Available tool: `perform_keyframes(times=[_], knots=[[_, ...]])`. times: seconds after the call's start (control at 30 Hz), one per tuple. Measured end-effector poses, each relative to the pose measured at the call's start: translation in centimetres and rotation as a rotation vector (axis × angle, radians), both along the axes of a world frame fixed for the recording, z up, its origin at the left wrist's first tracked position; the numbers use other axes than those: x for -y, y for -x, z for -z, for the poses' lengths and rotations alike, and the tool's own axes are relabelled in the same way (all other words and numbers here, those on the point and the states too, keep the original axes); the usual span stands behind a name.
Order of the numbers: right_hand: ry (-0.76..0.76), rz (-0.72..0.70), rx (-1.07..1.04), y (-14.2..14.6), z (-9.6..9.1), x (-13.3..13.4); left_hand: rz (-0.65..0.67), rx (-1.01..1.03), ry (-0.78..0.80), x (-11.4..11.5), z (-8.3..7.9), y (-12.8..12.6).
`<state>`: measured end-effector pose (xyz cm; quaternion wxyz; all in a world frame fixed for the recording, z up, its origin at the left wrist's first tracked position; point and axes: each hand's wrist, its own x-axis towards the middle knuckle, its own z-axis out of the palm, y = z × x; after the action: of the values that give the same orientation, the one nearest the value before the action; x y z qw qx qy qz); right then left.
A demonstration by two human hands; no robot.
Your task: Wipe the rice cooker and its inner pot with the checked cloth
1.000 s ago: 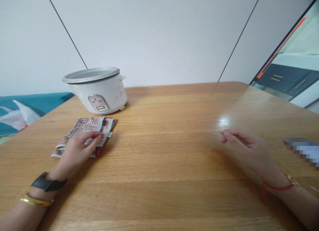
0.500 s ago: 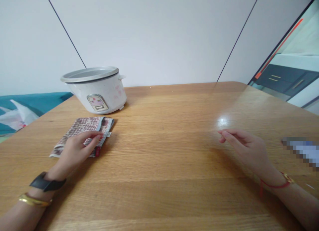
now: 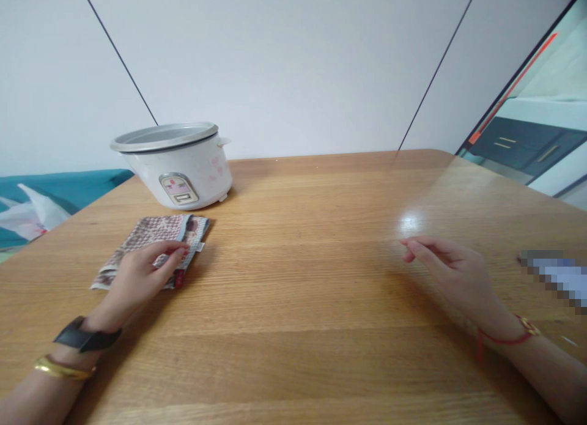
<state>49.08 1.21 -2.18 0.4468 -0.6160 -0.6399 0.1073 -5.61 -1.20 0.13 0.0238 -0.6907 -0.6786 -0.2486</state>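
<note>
My left hand (image 3: 137, 277) rests on a folded patterned cloth (image 3: 144, 238) that lies flat on the wooden table (image 3: 302, 278); the fingers lie over its near right part, and I cannot tell whether they grip it. Behind the cloth stands a white rice cooker (image 3: 177, 165) with a grey rim and no lid. My right hand (image 3: 452, 275) lies on the table at the right, fingers loosely together and pointing left, holding nothing.
A blurred-out flat object (image 3: 554, 275) lies on the table by my right wrist. Beyond the table's left edge there is a teal surface (image 3: 68, 186) with a white plastic bag (image 3: 27, 214). A white wall rises behind the table.
</note>
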Motion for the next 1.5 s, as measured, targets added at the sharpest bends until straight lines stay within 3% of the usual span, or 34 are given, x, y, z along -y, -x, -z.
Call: perform_keyframes(times=[1.5], knots=[[0.002,0.017,0.014,0.26,-0.79,0.14,0.023,-0.015,0.038,-0.28,0.03,0.13]])
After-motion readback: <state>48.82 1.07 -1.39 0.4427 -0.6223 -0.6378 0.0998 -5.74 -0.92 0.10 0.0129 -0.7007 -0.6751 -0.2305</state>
